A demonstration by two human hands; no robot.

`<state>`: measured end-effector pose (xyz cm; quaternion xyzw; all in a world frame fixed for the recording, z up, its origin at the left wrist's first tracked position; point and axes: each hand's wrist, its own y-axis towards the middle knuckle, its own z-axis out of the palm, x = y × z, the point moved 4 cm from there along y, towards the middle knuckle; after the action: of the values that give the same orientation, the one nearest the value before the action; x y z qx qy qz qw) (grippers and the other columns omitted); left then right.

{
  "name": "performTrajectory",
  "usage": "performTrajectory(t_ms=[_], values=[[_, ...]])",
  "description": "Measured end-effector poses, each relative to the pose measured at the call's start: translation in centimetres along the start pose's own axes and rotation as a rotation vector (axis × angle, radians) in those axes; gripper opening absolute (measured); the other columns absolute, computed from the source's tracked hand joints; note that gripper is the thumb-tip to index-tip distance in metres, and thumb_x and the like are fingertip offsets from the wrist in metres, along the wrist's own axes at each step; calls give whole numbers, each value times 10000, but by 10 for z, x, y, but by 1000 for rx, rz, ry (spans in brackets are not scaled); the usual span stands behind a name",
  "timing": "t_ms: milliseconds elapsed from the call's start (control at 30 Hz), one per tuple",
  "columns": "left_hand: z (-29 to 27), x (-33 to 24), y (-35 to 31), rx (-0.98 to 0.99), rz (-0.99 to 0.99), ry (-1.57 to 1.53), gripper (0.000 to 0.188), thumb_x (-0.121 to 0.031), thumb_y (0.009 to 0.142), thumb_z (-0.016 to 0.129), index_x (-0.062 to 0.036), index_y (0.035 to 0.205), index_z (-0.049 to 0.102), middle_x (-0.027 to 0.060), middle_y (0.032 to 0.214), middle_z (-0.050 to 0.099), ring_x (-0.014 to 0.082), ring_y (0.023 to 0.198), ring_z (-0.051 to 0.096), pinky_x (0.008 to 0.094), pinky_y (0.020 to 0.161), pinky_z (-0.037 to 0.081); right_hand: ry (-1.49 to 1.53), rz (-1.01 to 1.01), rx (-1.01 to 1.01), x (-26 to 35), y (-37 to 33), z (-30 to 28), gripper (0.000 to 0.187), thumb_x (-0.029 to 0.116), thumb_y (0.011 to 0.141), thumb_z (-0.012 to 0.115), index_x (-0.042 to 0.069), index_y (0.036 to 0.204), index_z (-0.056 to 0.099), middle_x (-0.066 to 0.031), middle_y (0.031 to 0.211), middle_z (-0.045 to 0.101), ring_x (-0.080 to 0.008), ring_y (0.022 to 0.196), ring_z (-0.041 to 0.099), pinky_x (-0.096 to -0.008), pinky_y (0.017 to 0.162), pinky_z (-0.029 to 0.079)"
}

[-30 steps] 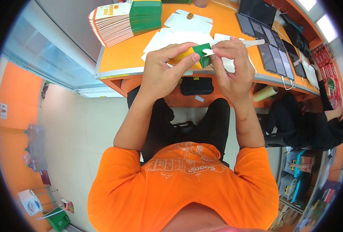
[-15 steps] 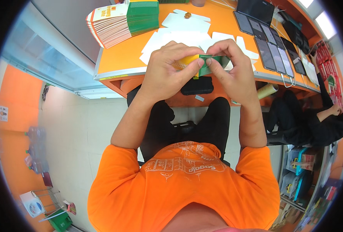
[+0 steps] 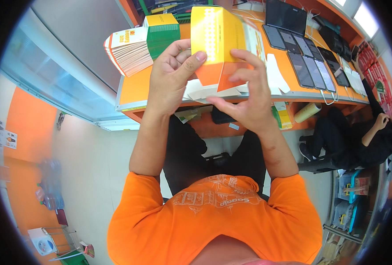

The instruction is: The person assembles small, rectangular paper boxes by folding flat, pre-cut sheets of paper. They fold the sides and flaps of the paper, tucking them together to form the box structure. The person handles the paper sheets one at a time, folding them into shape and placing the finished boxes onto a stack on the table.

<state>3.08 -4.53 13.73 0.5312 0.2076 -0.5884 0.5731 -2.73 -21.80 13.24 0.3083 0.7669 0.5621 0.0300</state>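
Orange covered the long surface (image 3: 136,88), which ran beneath a window along its far edge and carried stacks of flat printed cartons. Above its near edge both hands held up a yellow and orange folding carton (image 3: 218,44), partly opened into a box shape and lifted off the surface. At the carton's left side the left hand (image 3: 171,77) had its grip closed, thumb pressed on the yellow front panel and fingers curled behind. Meanwhile the right hand (image 3: 246,99) gripped the lower orange flap, fingers spread over the right panel and thumb underneath. White flat carton blanks (image 3: 213,92) lay on the surface just under the hands. Toward the far left corner sat a fanned stack of flat cartons (image 3: 129,51) beside a green stack (image 3: 162,33). Dark phones (image 3: 308,64) lay in rows toward the right end.
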Motion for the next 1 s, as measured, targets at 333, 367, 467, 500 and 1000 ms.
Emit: performTrajectory(t_ms=[333, 367, 467, 500, 1000], values=[[16, -23, -1, -161, 473, 217, 251, 22, 890, 758, 46, 1104, 631, 131, 1031, 739, 145, 938, 702, 277, 826, 573, 328, 112, -236, -10, 32, -2, 225, 21, 869, 746, 31, 1077, 659, -185, 1252, 681, -283, 1106, 688, -364, 939, 550], [10, -23, -2, -183, 546, 311, 202, 17, 884, 768, 41, 1049, 654, 121, 1010, 744, 138, 916, 702, 270, 809, 569, 345, 113, -223, -10, 35, -3, 195, 19, 880, 739, 23, 1063, 674, -183, 1239, 688, -271, 1093, 695, -355, 928, 555], [14, -25, -6, -211, 650, 495, 102, -12, 849, 808, 20, 875, 714, 87, 888, 746, 122, 781, 679, 247, 721, 533, 303, 98, -194, 1, 44, -5, 137, 39, 872, 754, -1, 993, 706, -165, 1233, 697, -264, 1099, 697, -335, 906, 560], [15, -25, -7, -172, 685, 565, 105, -16, 844, 810, 21, 883, 719, 85, 865, 741, 126, 754, 670, 247, 708, 526, 276, 98, -195, 4, 45, -6, 136, 42, 869, 757, -4, 989, 714, -159, 1230, 700, -264, 1095, 699, -334, 908, 559], [18, -21, -9, -71, 630, 456, 167, -36, 887, 774, 39, 1031, 735, 75, 960, 711, 116, 858, 638, 240, 711, 495, 269, 139, -49, 12, 56, -16, 183, 62, 862, 770, 19, 1040, 768, -155, 1248, 703, -253, 1125, 690, -339, 958, 532]])
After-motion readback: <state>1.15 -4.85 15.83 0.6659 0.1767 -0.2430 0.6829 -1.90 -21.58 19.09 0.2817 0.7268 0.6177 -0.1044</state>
